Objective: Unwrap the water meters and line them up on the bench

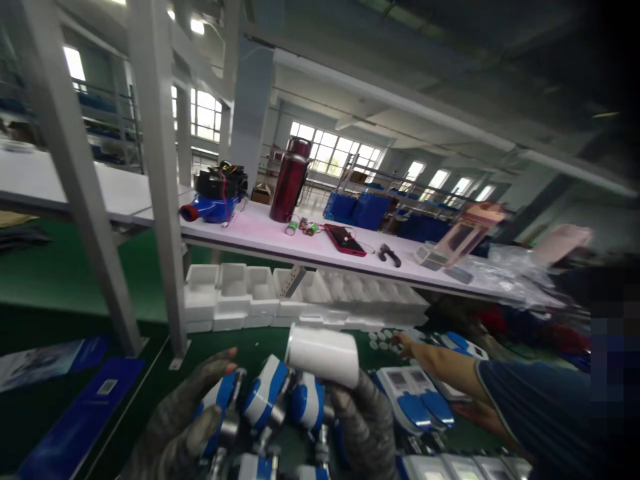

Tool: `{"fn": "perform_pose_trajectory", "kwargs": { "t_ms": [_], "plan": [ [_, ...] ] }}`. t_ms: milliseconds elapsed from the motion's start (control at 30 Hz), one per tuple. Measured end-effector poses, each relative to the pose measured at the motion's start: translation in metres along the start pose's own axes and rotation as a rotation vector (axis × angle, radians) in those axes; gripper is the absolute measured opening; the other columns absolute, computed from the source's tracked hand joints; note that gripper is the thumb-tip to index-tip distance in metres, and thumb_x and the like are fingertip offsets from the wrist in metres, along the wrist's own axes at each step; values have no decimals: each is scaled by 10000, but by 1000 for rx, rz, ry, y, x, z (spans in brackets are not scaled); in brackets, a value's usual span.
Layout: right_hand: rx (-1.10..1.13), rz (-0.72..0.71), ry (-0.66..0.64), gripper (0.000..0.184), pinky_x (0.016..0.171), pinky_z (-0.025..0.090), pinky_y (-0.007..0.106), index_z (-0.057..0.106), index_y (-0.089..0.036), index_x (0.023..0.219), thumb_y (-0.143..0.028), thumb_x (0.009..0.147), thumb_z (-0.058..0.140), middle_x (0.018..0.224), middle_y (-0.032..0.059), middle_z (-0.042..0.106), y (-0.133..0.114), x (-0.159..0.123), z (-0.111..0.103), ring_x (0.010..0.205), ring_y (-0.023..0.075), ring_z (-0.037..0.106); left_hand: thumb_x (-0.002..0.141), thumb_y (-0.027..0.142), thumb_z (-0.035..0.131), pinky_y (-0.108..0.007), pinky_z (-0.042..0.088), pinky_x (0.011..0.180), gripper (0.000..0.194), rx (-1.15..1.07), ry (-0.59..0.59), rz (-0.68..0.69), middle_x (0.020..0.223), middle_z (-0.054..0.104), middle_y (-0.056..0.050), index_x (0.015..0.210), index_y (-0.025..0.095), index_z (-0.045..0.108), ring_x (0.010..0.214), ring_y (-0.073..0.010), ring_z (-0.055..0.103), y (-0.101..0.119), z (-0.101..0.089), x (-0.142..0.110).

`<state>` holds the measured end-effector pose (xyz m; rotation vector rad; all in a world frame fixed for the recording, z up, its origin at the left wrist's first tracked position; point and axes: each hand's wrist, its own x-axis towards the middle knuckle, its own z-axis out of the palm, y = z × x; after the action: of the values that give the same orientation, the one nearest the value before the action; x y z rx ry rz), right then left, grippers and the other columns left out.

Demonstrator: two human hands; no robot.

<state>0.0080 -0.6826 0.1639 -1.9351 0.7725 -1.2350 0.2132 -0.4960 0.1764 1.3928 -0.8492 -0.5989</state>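
Note:
Both my hands wear grey gloves at the bottom of the view. My left hand (pixel 187 417) is curled round a blue and white meter (pixel 219 405) with metal fittings. My right hand (pixel 363 427) grips a white cylindrical roll (pixel 323 355), held above more blue and white meters (pixel 267 393) lying on the green bench (pixel 145 373). Motion blurs the fingers somewhat.
A co-worker's bare arm (pixel 445 367) in a dark blue sleeve reaches in from the right over more meters (pixel 415 393). White foam trays (pixel 235 297) stand behind. A shelf (pixel 280 240) carries a red flask (pixel 290 179), a blue meter body (pixel 215 193), a red phone (pixel 345 240). Grey uprights (pixel 160 173) stand left.

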Motion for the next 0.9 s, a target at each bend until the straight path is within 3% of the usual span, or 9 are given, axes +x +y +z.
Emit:
{"fn": "perform_pose_trajectory", "kwargs": {
  "t_ms": [100,200,300,433,600,767,900],
  "plan": [
    [43,92,-135,303,979,526,509,738,-325,1060,-445,784,708,1187,57,677,5,-69,28,1121,329,624,800,601,613,-405,522,995,562,-165,-181,-49,1298,628,-67,1244,257,647,1187,-307,589,-4,8,0],
    [143,261,-270,463,1095,408,548,670,-357,1203,-515,770,708,1339,50,582,-15,-93,41,1276,338,509,845,408,661,-436,438,1092,530,-293,-248,-129,1347,591,-76,1343,255,562,1258,-296,534,-14,13,-13],
    [278,350,-360,579,1084,434,512,590,-340,1310,-541,777,693,1349,57,575,-37,-95,47,1268,315,522,860,326,661,-457,365,1150,423,-138,-133,-38,1469,467,-54,1278,290,611,1344,-277,444,-23,12,-33],
    [197,334,-275,415,1101,421,486,648,-308,1230,-468,847,643,1301,48,613,-50,-96,55,1248,277,546,864,262,650,-454,325,1179,251,3,-111,121,1503,408,-11,1102,310,713,1401,-272,363,-27,3,-50],
    [303,250,-282,257,931,571,358,699,-339,1099,-375,847,669,1178,3,683,-61,-104,67,1104,211,646,864,263,659,-364,443,1102,362,-88,-137,-15,1457,478,-5,1215,347,641,1285,-216,512,-23,-12,-61],
    [200,389,-363,382,1011,509,460,689,-275,1135,-471,807,690,1206,57,670,-67,-109,69,1160,263,612,868,206,644,-327,439,1089,244,-11,-64,168,1421,503,26,1057,341,717,1298,-208,492,-23,-21,-67],
    [202,454,-461,451,954,553,430,646,-271,1212,-521,837,634,1226,76,656,-62,-111,69,1122,259,632,875,207,634,-302,408,1104,345,52,3,223,1458,466,23,1179,368,668,1343,-200,440,-23,-27,-70]
  ]
}}
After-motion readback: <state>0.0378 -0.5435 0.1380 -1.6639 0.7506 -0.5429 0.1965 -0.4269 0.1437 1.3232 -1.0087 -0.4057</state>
